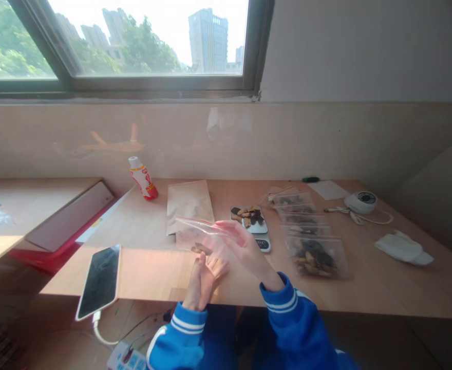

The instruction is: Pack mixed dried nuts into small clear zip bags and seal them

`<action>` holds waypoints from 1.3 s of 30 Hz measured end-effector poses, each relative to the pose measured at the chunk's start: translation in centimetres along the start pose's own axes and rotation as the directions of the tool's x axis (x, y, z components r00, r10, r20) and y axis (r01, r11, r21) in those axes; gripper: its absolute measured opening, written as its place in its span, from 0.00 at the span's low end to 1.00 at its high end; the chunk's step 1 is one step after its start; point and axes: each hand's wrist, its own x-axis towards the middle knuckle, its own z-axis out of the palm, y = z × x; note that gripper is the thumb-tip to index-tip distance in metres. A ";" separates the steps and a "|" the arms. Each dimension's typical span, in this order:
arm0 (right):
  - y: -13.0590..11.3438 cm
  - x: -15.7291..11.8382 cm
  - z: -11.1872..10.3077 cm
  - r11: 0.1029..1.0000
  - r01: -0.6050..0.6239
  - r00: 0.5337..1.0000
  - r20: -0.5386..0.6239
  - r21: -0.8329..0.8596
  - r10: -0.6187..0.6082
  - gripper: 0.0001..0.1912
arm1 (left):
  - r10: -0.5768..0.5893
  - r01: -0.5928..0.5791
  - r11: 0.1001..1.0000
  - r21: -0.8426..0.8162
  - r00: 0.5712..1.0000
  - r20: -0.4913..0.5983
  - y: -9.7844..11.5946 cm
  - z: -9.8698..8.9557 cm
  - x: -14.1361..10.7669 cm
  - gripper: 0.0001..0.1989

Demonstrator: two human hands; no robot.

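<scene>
Zip bag (197,234), clear and creased, hangs above the desk (145,272), a brown chunk (203,249) at its lower edge. The right hand (245,252) pinches its top; the left hand (203,280), fingers together, rises just beneath.

The right hand (241,252) pinches a clear zip bag (197,231) above the left hand (202,280), beside a kitchen scale (262,243) holding dark dried pieces (249,216).
</scene>
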 end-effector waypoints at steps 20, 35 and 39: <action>8.6 4.4 -7.4 0.476 0.148 0.989 0.143 -0.867 -0.047 0.18 | 0.039 -0.048 0.997 -0.060 0.987 -0.154 0.4 -0.7 2.8 0.25; 1.1 5.2 -4.6 0.970 0.018 0.999 0.038 -0.244 -0.009 0.19 | 0.050 -0.058 0.996 -0.071 0.994 -0.098 0.2 -1.0 2.9 0.26; -1.0 5.8 -2.7 0.933 0.070 0.950 0.309 -0.352 0.046 0.17 | 0.054 -0.060 0.997 -0.057 0.993 -0.103 0.0 -1.0 3.0 0.26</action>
